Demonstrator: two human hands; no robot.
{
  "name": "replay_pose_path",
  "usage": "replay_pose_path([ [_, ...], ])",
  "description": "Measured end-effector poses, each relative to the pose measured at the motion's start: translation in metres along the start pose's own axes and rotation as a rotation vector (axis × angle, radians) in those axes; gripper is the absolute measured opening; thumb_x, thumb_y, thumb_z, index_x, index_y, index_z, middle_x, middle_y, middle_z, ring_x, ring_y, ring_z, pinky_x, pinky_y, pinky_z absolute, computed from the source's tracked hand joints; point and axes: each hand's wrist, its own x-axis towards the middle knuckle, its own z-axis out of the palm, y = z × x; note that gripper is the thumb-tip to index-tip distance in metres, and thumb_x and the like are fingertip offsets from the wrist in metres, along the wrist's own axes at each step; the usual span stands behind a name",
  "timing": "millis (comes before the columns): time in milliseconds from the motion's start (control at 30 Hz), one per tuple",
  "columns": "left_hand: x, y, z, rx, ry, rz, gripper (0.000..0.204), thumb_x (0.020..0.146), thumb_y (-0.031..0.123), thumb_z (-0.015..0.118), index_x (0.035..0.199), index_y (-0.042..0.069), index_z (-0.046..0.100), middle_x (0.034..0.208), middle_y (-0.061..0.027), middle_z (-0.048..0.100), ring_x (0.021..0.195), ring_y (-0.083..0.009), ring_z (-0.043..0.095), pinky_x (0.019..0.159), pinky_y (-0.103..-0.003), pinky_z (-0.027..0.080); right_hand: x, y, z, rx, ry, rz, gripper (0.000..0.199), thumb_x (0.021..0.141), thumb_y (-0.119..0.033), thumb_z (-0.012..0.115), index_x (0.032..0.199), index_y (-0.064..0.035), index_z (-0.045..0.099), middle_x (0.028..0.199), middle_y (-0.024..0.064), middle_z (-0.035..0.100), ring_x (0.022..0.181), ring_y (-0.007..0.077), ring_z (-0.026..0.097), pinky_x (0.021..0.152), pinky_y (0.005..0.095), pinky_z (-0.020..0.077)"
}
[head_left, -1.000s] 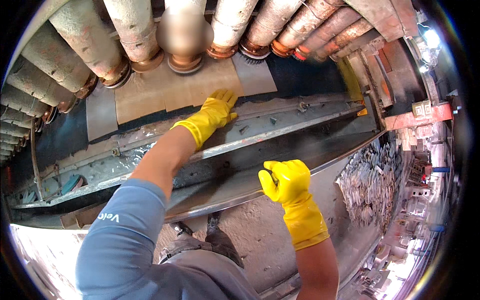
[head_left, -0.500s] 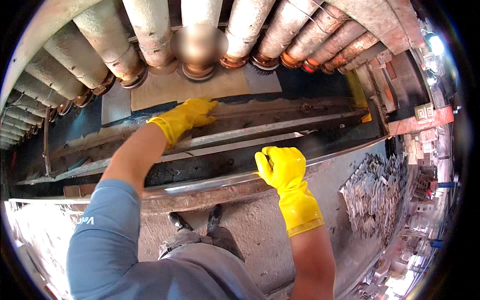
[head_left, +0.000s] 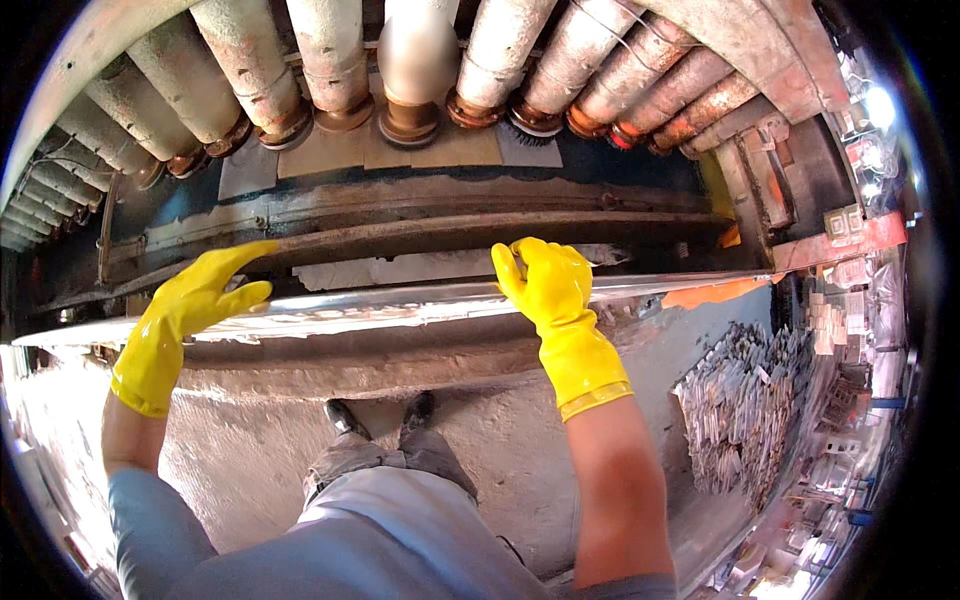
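Note:
My left hand (head_left: 200,295), in a yellow rubber glove, is raised over the near metal edge (head_left: 400,297) of a long machine. Its fingers stretch to the right with the thumb apart, and it holds nothing. My right hand (head_left: 550,280), gloved the same way, is above that edge farther right. Its fingers are curled into a fist; anything inside is hidden. Beyond both hands, flat pale slabs (head_left: 455,148) lie on the dark bed beneath a row of thick cylindrical spindles (head_left: 333,60). A long dirty rail (head_left: 420,225) runs between the slabs and the near edge.
A stack of thin broken stone pieces (head_left: 745,410) stands on the floor to the right. An orange strip (head_left: 715,292) shows below the edge there. A red-painted beam (head_left: 850,243) juts out at the machine's right end. My boots (head_left: 345,416) are on the concrete floor (head_left: 240,440).
My left hand has drawn back from the rail beside the slabs, moving left and nearer me. My right hand stays curled and has shifted slightly up and left. The view has shifted a little.

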Motion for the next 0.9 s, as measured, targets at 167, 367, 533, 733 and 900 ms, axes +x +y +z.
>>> replay_pose_path([
  [167,-0.029,-0.042,0.057,-0.152,0.410,-0.187,0.058,0.098,0.046,0.067,0.137,0.003,0.064,0.124,-0.0213,0.072,0.112,-0.0352,0.070,0.100,-0.040,0.052,0.002,-0.004,-0.007,0.019,-0.027,-0.011,0.038,0.089,-0.042,0.076,0.070,-0.0103,0.069,0.067,0.0146,0.070,0.060,0.0383,0.066,0.059,0.0492,0.0510],
  [367,-0.025,-0.027,0.059,-0.071,0.451,-0.329,0.053,0.098,0.047,0.064,0.131,0.006,0.068,0.120,-0.0195,0.073,0.110,-0.0350,0.070,0.099,-0.040,0.052,0.002,-0.015,-0.022,0.081,-0.154,0.036,0.041,0.092,-0.048,0.074,0.077,-0.0097,0.074,0.077,0.0152,0.074,0.070,0.0392,0.071,0.066,0.0480,0.0555],
  [533,-0.022,-0.049,0.059,0.010,0.408,-0.382,0.058,0.097,0.052,0.063,0.133,0.007,0.067,0.126,-0.0201,0.071,0.117,-0.0367,0.066,0.103,-0.042,0.050,0.006,-0.020,-0.028,0.106,-0.284,0.112,0.041,0.092,-0.049,0.074,0.082,-0.0101,0.075,0.081,0.0144,0.075,0.076,0.0378,0.072,0.070,0.0465,0.0560],
  [733,-0.025,-0.052,0.059,0.016,0.450,-0.292,0.049,0.099,0.042,0.067,0.128,0.003,0.069,0.120,-0.0213,0.073,0.112,-0.0356,0.070,0.097,-0.042,0.053,0.007,-0.022,-0.026,0.158,-0.240,0.097,0.038,0.092,-0.048,0.075,0.092,-0.0100,0.077,0.085,0.0127,0.076,0.078,0.0353,0.073,0.071,0.0445,0.0564],
  [900,-0.026,-0.051,0.062,0.032,0.494,-0.261,0.051,0.099,0.049,0.062,0.126,0.007,0.070,0.120,-0.0204,0.072,0.115,-0.0389,0.067,0.098,-0.047,0.052,0.012,-0.025,-0.028,0.149,-0.281,0.130,0.035,0.092,-0.042,0.076,0.106,-0.0100,0.077,0.088,0.0129,0.077,0.081,0.0336,0.075,0.074,0.0428,0.0578],
])
